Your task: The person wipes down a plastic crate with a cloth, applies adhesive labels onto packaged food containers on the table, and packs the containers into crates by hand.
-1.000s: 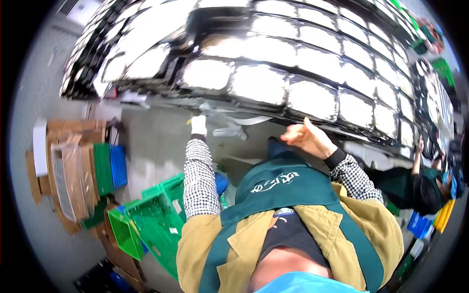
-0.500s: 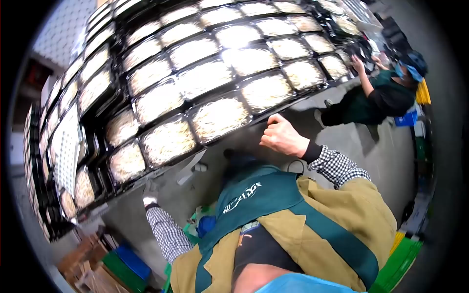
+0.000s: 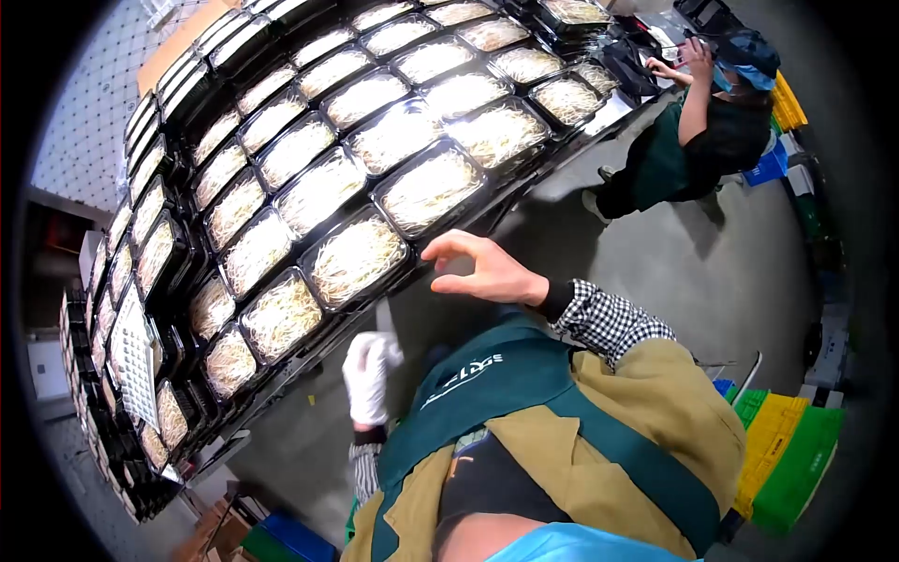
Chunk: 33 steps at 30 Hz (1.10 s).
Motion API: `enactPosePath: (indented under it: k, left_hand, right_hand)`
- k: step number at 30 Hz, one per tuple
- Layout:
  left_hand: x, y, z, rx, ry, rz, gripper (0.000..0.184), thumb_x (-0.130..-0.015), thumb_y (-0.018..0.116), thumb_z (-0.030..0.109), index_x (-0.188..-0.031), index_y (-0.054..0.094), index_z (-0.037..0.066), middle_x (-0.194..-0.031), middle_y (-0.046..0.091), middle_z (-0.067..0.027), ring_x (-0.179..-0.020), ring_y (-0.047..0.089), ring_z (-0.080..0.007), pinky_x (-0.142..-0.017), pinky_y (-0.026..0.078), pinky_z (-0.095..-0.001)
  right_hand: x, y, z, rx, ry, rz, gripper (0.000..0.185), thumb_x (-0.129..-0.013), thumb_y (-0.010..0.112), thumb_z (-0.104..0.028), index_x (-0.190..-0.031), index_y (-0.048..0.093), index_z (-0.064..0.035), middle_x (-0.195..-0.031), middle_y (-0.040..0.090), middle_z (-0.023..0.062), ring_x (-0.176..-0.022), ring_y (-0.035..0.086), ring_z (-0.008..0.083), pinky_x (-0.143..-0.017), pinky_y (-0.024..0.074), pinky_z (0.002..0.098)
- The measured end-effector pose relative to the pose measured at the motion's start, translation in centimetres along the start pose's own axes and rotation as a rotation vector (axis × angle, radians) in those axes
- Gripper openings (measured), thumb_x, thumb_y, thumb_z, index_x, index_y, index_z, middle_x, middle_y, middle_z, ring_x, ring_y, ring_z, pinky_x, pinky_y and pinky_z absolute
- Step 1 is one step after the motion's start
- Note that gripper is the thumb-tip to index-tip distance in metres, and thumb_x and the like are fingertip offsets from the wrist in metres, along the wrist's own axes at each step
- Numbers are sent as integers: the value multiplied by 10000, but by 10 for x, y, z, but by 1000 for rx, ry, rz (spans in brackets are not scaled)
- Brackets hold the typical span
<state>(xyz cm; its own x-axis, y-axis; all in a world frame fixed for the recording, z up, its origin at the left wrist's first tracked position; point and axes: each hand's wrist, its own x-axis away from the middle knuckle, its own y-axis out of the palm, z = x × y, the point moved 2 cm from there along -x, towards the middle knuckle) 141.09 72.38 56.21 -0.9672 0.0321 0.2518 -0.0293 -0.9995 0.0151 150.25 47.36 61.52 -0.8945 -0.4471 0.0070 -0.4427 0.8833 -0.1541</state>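
Note:
My left hand (image 3: 369, 379), in a white glove, is raised in front of the apron near the table edge. Motion smears its fingers, and a pale blurred strip shows just above it. My right hand (image 3: 484, 270) is bare, with thumb and fingers apart in a curve and nothing between them. It hovers beside the edge of the table, close to a black tray of pale shredded food (image 3: 431, 187). Another such tray (image 3: 356, 258) lies on the table between the two hands. Rows of these trays cover the tabletop.
A co-worker (image 3: 693, 140) stands at the upper right, hands at the table's far end. Stacked trays (image 3: 159, 253) and a white dimpled sheet (image 3: 134, 361) are at left. Green and yellow crates (image 3: 773, 454) sit at lower right, cardboard (image 3: 220, 532) at lower left.
The view has turned along the table. My left hand has come up and in toward the apron. My right hand's fingers, curled half a second ago, are now spread.

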Motion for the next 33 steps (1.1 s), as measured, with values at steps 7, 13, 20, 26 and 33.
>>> enactPosePath:
  k: [7, 13, 20, 26, 33]
  left_hand:
    - [-82, 200, 116, 21, 287, -186, 76, -884, 607, 101, -889, 620, 27, -726, 568, -14, -579, 515, -83, -540, 424, -228]
    - [-140, 318, 134, -190, 525, -198, 155, -845, 672, 118, -774, 571, 23, -637, 522, 1, -564, 467, -71, -512, 392, -235]
    - [-186, 364, 102, 163, 31, -312, 93, -877, 621, 99, -909, 638, 13, -866, 664, -50, -788, 597, -89, -719, 477, -235]
    - [-198, 346, 95, 136, 30, -348, 264, -894, 579, 68, -1146, 574, -11, -1026, 658, -78, -929, 608, -125, -843, 472, -255]
    - [-207, 319, 98, 77, 49, -360, 295, -926, 524, 76, -1203, 517, -25, -975, 658, -102, -854, 610, -135, -813, 481, -277]
  right_hand:
    - [23, -120, -23, -423, -90, -17, 648, -784, 720, -407, -1221, 485, 9, -1213, 499, 58, -1095, 481, 150, -969, 360, 291]
    - [48, -227, -12, -559, -139, 357, 116, -915, 553, -59, -938, 625, 28, -1031, 575, 61, -934, 534, 114, -866, 402, 240]
    - [2, -328, 57, -372, 34, 613, 157, -912, 575, -107, -921, 630, 40, -901, 605, 12, -852, 537, 74, -797, 411, 210]
    - [-78, -392, 149, 599, -76, 459, 188, -792, 687, -193, -753, 669, -10, -814, 647, 83, -812, 597, 199, -743, 448, 308]
    - [-84, -375, 172, 783, -102, 589, 379, -739, 726, -230, -1045, 574, -67, -923, 589, 78, -874, 574, 239, -790, 417, 362]
